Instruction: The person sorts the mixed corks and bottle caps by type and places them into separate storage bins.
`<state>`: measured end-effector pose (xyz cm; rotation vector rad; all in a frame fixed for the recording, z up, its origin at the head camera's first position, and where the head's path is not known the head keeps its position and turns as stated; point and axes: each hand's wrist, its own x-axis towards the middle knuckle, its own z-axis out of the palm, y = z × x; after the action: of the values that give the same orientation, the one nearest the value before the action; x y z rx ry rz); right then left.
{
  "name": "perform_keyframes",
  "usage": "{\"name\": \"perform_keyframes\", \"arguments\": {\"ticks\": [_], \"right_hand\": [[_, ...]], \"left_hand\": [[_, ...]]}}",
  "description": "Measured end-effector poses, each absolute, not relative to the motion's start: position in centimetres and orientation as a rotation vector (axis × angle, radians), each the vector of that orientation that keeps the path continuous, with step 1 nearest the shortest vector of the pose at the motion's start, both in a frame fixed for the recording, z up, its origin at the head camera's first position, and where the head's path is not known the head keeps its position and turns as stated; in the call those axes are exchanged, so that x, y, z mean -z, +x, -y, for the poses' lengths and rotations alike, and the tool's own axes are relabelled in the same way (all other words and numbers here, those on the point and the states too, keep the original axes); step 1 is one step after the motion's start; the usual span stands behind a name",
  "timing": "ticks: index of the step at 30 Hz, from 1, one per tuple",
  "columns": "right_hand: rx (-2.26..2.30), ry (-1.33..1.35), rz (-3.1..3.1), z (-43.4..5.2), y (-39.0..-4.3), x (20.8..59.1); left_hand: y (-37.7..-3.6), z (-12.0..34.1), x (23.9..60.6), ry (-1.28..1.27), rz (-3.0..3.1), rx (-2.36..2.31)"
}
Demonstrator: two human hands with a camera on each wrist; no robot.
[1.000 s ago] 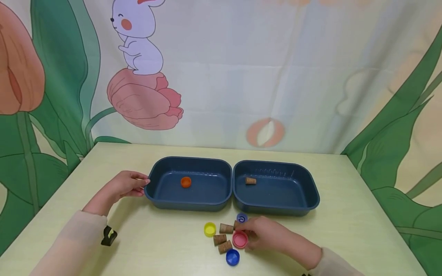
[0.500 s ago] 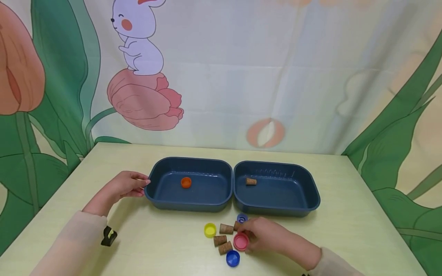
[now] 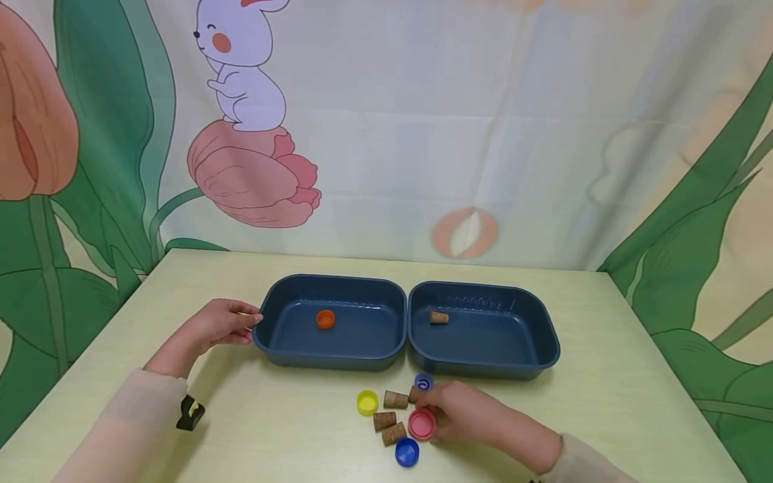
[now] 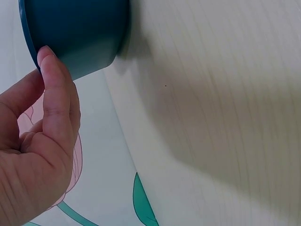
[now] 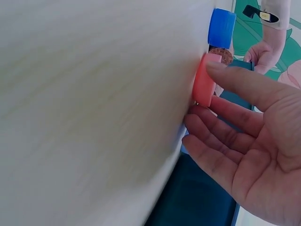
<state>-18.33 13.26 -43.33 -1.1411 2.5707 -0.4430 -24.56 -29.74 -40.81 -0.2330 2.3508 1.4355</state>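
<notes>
Pink bottle cap (image 3: 421,424) lies on the table (image 3: 604,396), near side of the two trays, at the right end of a small cluster of caps and corks; right hand (image 3: 465,412) is immediately right of it, thumb and fingers closed on its rim in a pinch; the right wrist view shows the thumb over the cap's edge and the fingers (image 5: 221,141) below it, cap against the tabletop.

Around the cap: blue cap (image 3: 407,451) just nearer and slightly left; three corks to the left, one (image 3: 395,400) far side, one (image 3: 384,420) middle, one (image 3: 393,433) nearest the pink cap and close to touching it; a further cork end partly hidden by the right hand's fingers; yellow cap (image 3: 366,402) at the left end of the cluster; purple cap (image 3: 423,382) with a white mark just beyond the right hand, near the right tray's wall.

Two dark blue trays side by side, touching; left tray (image 3: 272,335) contains an orange cap (image 3: 325,319); right tray (image 3: 543,349) contains one cork (image 3: 438,317) on its side.

Left hand (image 3: 220,323) at the left tray's left wall, fingers loosely curled, a fingertip (image 4: 47,59) touching the tray's rim; it grips nothing.

Small black clip (image 3: 190,412) on the left sleeve.
</notes>
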Motion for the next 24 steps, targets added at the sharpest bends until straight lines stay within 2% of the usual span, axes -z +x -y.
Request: {"name": "perform_keyframes", "arguments": {"ticks": [12,17,24], "right_hand": [[0.583,-1.074,-2.494,-14.1,-18.9,42.4],[0.593,-0.990,-2.462,-14.5,-19.6,40.7],[0.665,-1.026,-2.422,-14.8,-21.2,38.1]], "left_hand": [[-24.6,29.7,40.9,-0.245,-2.355,-1.430],[-24.7,29.7,41.0,-0.242,-2.359,-1.425],[-24.7,29.7,40.9,-0.237,-2.366,-1.420]]}}
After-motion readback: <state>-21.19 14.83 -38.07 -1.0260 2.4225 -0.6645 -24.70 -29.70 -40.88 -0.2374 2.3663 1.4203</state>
